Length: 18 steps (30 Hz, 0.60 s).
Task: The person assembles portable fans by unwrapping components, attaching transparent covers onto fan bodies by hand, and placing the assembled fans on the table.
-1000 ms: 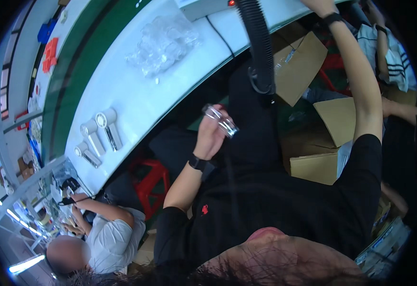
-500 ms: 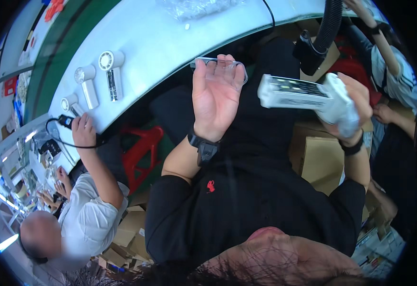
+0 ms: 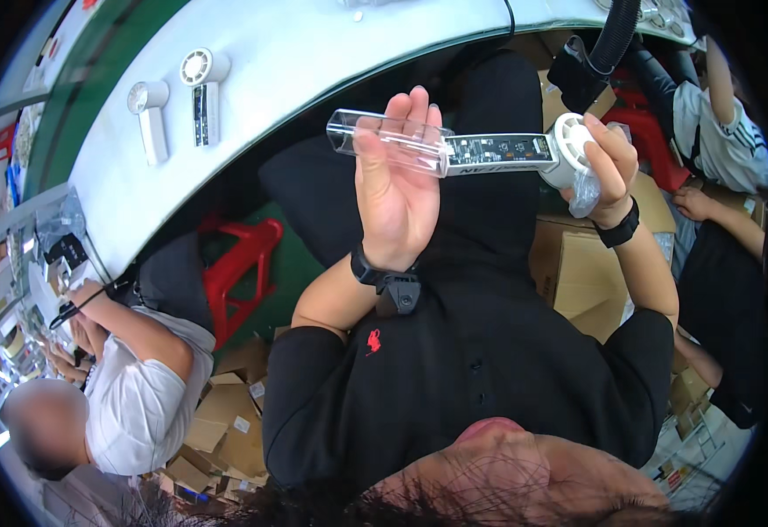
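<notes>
Across my left hand [image 3: 397, 193] lies a clear plastic tube [image 3: 342, 132]. The thumb bends over the tube's near side and the fingers stretch up behind it. My right hand [image 3: 611, 167] grips a white handheld fan [image 3: 568, 145] by its round slotted head. The fan's handle [image 3: 500, 153] points left, with a bare circuit board showing along its side. Its far end meets the right end of the tube; how far it goes in I cannot tell. A crumpled bit of clear plastic [image 3: 584, 193] hangs below the fan head, by my right fingers.
Two more white handheld fans, one [image 3: 148, 123] plain and one [image 3: 201, 97] with its board showing, lie on the white table [image 3: 261, 79]. A black flexible hose [image 3: 608, 48] hangs at upper right. Co-workers sit on both sides, with red stools [image 3: 239, 272] and cardboard boxes [image 3: 590, 281] nearby.
My right hand has brought the fan left and turned it, so its handle end meets the tube. At the left, the co-worker's hand has drawn back from the table and a third fan is gone from there.
</notes>
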Tool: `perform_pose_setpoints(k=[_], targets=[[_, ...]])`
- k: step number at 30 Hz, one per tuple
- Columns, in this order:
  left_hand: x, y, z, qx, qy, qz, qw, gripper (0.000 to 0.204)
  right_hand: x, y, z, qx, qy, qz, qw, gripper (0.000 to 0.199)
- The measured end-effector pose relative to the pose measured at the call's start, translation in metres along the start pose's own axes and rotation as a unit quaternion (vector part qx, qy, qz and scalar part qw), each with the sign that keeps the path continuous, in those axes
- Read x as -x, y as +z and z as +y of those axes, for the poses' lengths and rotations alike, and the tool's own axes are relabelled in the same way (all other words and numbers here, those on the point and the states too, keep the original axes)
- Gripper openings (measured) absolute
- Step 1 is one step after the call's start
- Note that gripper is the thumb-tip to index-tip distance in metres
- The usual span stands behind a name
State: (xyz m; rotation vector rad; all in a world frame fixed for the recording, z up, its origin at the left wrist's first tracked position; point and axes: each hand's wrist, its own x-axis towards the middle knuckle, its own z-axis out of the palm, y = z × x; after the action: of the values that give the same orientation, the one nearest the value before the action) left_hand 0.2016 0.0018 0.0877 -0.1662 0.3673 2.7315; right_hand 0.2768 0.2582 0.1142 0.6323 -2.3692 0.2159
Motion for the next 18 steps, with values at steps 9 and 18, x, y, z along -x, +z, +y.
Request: perform_pose_setpoints(k=[9, 18], targets=[[0.016, -0.004, -0.01, -0.055, 0.006, -0.106, 0.993, 0.039, 0.004, 0.015, -0.007, -0.043, 0.03, 0.022, 0.998, 0.053], [0.004, -0.02, 0.027, -0.051, -0.371, -0.174, 0.911, 0.074, -0.025, -0.013, -0.001, -0.252, 0.171, -0.172, 0.937, 0.066]])
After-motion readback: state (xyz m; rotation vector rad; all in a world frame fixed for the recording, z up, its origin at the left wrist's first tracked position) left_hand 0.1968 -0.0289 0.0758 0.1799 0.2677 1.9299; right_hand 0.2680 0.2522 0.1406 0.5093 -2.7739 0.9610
